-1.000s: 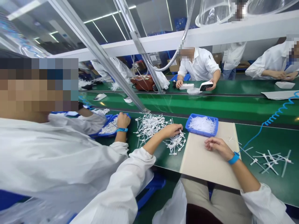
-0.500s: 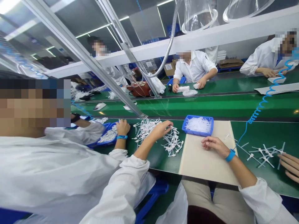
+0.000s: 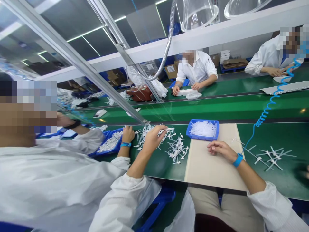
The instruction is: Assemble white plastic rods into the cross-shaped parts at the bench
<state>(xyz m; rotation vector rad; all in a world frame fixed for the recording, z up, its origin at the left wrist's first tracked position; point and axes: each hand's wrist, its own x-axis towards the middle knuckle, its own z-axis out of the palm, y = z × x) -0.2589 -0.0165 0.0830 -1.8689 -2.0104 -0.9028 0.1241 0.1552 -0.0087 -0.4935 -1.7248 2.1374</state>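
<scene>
The left hand (image 3: pixel 154 138) pinches 1 of the white plastic pieces (image 3: pixel 177 149) heaped within reach off the beige mat's (image 3: pixel 210 169) left edge, while the right hand (image 3: pixel 220 149) rests half-curled on the mat, its hold impossible to tell

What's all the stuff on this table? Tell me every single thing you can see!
table: one, green, under everything
mat: one, beige, on the table in front
small plastic pieces: many, white, heaped left of the mat
more plastic pieces: a few, white, scattered right of the mat
tray: one, blue, full of white pieces, at the mat's far edge
second tray: one, blue, by the neighbour
coiled cord: one, blue, hanging at right
belt: one, green, beyond the table
neighbour: one, white coat, close at left
workers: two, white coats, across the belt
wristband: one, blue, right wrist
left hand: fingers in the heap
right hand: curled, resting on the mat
</scene>
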